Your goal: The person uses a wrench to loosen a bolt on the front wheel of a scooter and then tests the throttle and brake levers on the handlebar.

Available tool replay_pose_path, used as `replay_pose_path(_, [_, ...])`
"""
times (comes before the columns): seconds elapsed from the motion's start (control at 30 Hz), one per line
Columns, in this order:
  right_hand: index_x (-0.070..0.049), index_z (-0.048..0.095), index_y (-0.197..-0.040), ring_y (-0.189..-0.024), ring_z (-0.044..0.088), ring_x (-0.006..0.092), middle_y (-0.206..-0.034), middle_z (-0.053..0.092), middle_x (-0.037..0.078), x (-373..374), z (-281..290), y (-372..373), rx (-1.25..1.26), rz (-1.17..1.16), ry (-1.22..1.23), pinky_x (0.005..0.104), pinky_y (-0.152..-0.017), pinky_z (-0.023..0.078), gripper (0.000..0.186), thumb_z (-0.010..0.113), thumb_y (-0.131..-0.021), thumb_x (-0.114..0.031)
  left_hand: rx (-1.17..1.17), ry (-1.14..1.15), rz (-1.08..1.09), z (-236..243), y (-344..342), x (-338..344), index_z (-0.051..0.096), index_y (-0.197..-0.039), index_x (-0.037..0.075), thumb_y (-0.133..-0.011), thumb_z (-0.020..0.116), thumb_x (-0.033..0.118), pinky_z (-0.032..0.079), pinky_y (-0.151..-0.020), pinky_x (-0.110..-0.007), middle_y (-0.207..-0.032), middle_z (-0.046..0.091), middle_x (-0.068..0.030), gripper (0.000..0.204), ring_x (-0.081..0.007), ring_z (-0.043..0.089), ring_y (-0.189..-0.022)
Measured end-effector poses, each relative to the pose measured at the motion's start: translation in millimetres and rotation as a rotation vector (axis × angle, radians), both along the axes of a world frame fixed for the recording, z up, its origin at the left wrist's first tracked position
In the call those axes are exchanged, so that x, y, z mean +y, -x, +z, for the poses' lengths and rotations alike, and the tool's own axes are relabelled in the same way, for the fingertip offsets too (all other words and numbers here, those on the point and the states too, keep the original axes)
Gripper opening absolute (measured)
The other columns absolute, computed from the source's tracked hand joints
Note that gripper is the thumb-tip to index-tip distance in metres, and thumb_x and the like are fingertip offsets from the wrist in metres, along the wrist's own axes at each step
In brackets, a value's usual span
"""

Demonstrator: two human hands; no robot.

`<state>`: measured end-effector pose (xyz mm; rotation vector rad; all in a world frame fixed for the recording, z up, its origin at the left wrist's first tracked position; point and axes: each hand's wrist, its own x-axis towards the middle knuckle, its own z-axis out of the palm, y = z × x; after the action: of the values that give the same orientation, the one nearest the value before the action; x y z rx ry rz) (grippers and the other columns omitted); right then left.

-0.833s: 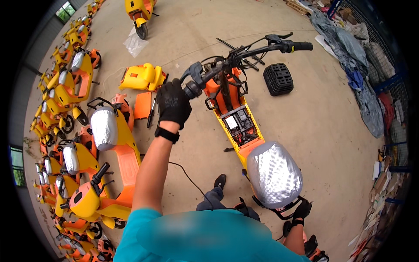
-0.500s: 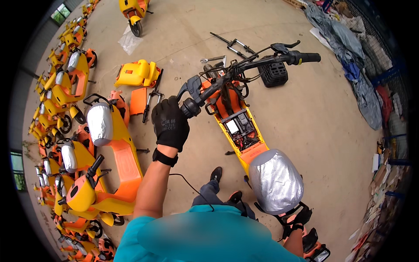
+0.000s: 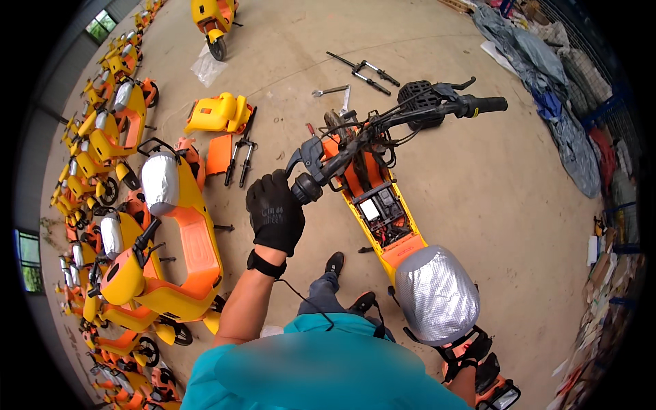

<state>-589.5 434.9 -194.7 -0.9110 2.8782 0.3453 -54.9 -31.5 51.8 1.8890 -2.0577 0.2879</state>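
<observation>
My left hand (image 3: pixel 275 213), in a black work glove, is closed around the left end of the handlebar (image 3: pixel 355 143) of a partly stripped electric scooter. A brake lever and a black round grip end (image 3: pixel 307 188) stick out beside its fingers. At the scooter's rear, my right hand (image 3: pixel 476 346), also gloved, is closed on the black rear rack (image 3: pixel 459 347); the seat and the rack hide part of its fingers. A silver cover wraps the seat (image 3: pixel 438 294). Ahead of it, the frame's open bay (image 3: pixel 381 213) shows wiring and a white box.
Front fork parts (image 3: pixel 362 72), a wrench (image 3: pixel 331 91), a black basket (image 3: pixel 420 102) and yellow body panels (image 3: pixel 220 113) lie on the floor ahead. Rows of yellow-orange scooters (image 3: pixel 181 232) stand at left. A grey tarp (image 3: pixel 519 55) and stacked cardboard line the right.
The stripped scooter has shifted slightly back, away from the wrench and basket on the floor, and I have moved with it. Both hands keep their hold.
</observation>
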Motion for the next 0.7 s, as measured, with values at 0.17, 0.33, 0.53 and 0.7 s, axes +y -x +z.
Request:
replay_pose_path(0.17, [-0.008,0.052,-0.106,-0.103,0.053,0.0274,-0.103,0.057,0.011,-4.6,0.0,-1.6,0.032,0.113,-0.153,0.0347,-0.089,0.043,0.024,0.056,-0.083,-0.008,-0.031,-0.005,0.016,-6.2,-1.8,-1.2,0.054,-0.102,0.005,-0.068,0.066,0.006,0.041,-0.084,-0.041,-0.089,0.055,-0.0114,0.036,-0.0297,0.055,-0.09])
replay_pose_path(0.33, [-0.01,0.052,-0.115,-0.11,0.05,0.027,-0.11,0.056,0.009,-10.9,9.1,-7.1,-0.039,0.023,-0.167,0.0368,-0.098,0.038,0.059,0.072,-0.069,-0.041,0.002,-0.006,0.019,-11.3,-4.3,-0.1,0.054,-0.102,0.006,-0.069,0.066,0.006,0.041,-0.083,-0.041,-0.088,0.055,-0.0118,0.036,-0.0297,0.055,-0.089])
replay_pose_path(0.53, [-0.011,0.052,-0.124,-0.115,0.05,0.026,-0.113,0.055,0.009,-41.9,43.7,-22.7,-0.189,0.009,-0.193,0.0421,-0.105,0.033,0.081,0.069,-0.062,-0.061,0.019,-0.038,0.025,-12.3,-6.9,1.9,0.055,-0.102,0.007,-0.068,0.066,0.006,0.042,-0.079,-0.041,-0.087,0.056,-0.0108,0.035,-0.0293,0.056,-0.087])
replay_pose_path(0.7, [-0.009,0.055,-0.111,-0.107,0.054,0.0277,-0.105,0.058,0.01,-11.7,-3.1,3.5,-0.098,-0.034,-0.134,0.0375,-0.099,0.037,0.038,0.062,-0.082,-0.033,0.007,-0.088,0.024,-8.4,-4.8,1.7,0.056,-0.1,0.007,-0.068,0.067,0.006,0.043,-0.076,-0.041,-0.088,0.057,-0.0099,0.034,-0.0293,0.057,-0.086])
